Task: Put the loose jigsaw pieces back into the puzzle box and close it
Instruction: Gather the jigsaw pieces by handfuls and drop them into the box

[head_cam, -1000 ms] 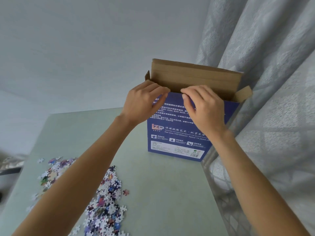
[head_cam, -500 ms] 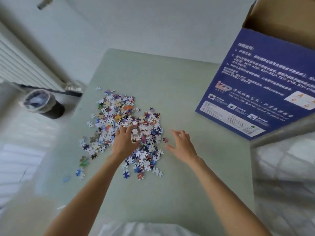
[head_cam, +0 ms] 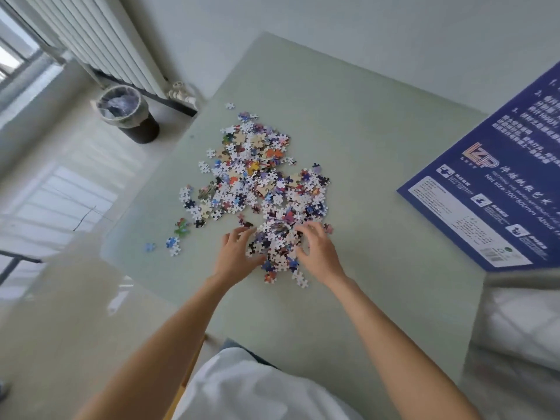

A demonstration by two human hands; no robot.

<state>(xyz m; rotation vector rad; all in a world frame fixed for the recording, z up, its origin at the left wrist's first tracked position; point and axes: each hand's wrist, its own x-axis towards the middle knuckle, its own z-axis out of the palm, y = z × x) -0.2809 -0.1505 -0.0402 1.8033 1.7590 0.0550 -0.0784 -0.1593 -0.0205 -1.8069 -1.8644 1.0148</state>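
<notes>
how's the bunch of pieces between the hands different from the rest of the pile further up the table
The bunch between the hands is heaped tight, cupped by the left hand and right hand; the far pile lies spread out and untouched, with stray pieces at its edges. Both rest on the green table.

The blue puzzle box (head_cam: 497, 189), well to the right of both hands, carries an "LZP" logo, white Chinese characters too blurred to read, the line "Net size:700×500mm About", numbered lines "2." and "3.", and a barcode label.
</notes>
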